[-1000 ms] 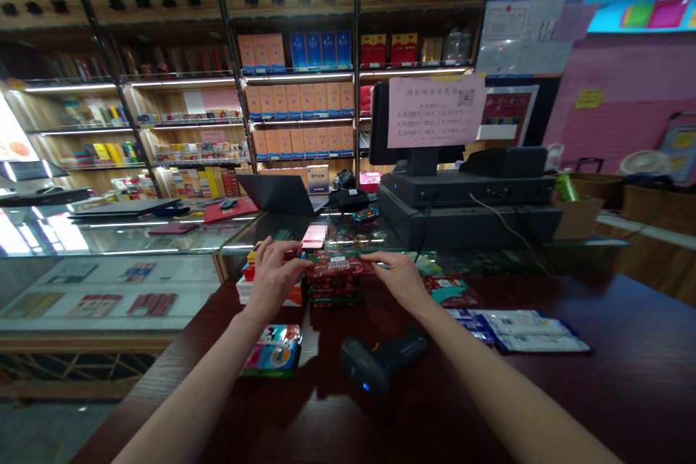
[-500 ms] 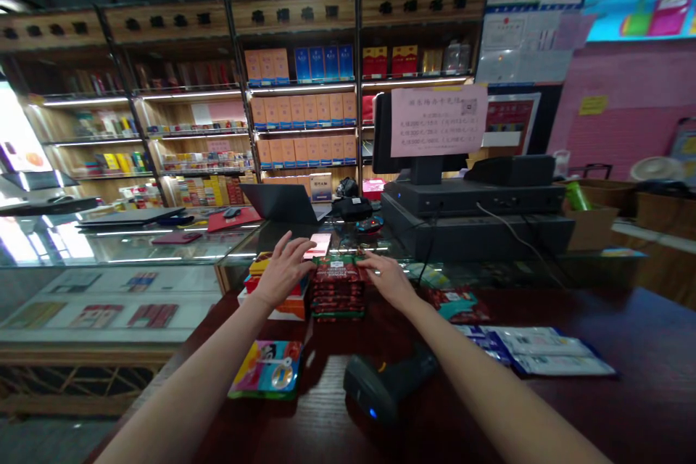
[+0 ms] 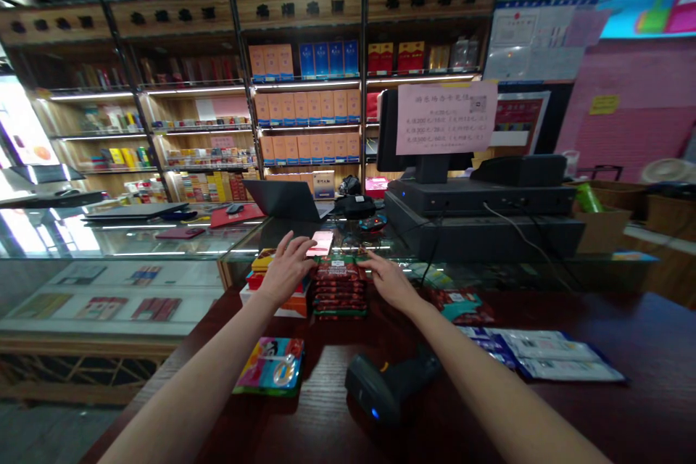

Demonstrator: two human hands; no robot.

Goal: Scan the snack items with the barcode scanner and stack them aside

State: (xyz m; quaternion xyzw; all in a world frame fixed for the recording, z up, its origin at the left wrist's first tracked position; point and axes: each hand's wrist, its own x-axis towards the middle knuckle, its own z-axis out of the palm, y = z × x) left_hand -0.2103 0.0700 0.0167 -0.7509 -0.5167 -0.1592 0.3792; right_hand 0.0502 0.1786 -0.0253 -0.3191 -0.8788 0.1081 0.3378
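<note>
A neat stack of dark red and green packets [image 3: 340, 290] stands on the brown counter between my hands. My left hand [image 3: 288, 268], fingers spread, touches the stack's left edge and reaches over some yellow, red and orange boxes [image 3: 259, 280]. At the upper right edge of the stack is my right hand [image 3: 388, 277], its fingers loosely extended, holding nothing. Behind the stack lies a lit phone [image 3: 322, 243]. A black handheld scanner [image 3: 375, 388] rests nearer to me, with a colourful packet [image 3: 275, 365] to its left.
Blue-and-white packets [image 3: 560, 354] and a red-green packet [image 3: 462, 304] lie at the right. Behind the glass counter edge stand a black monitor and register base [image 3: 478, 199], a cable and an open laptop [image 3: 283, 199]. A glass display case [image 3: 109, 297] is at the left.
The view has shifted slightly. Both hands remain at the stack in nearly the same pose, and the objects on the counter keep their places.
</note>
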